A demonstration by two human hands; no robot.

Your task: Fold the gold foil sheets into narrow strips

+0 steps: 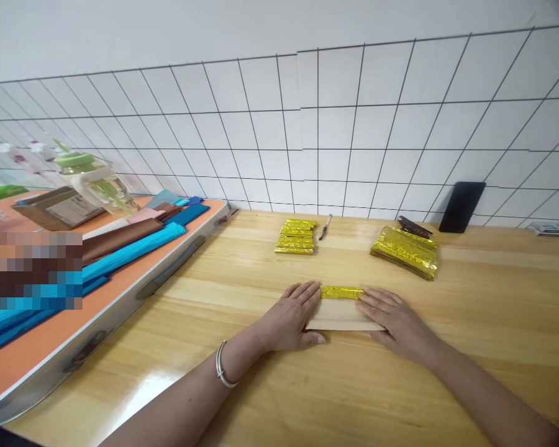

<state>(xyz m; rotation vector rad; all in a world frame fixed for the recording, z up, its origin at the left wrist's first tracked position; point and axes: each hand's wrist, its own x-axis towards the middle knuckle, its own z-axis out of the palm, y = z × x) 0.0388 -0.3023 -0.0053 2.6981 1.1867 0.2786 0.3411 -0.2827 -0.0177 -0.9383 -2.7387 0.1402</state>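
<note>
A sheet of gold foil paper (342, 315) lies pale side up before me, with a shiny gold strip (341, 292) folded over along its far edge. My left hand (294, 315) rests on the sheet's left end, fingers stretched out flat beside the strip and thumb apart near the close edge. On the right end lies my right hand (395, 323), its fingers extended at the strip's other end. Its thumb is partly hidden at the near edge. Farther back are a stack of gold foil sheets (405, 251) and several folded gold strips (295, 237).
A pen (325, 228) lies beside the folded strips. Behind the stack are a dark patterned item (414, 227) and a black phone-like slab (462, 207) leaning on the tiled wall. The orange-topped table (32, 366) at left holds coloured rolls, a cardboard box (58, 208) and a green-lidded bottle (97, 180).
</note>
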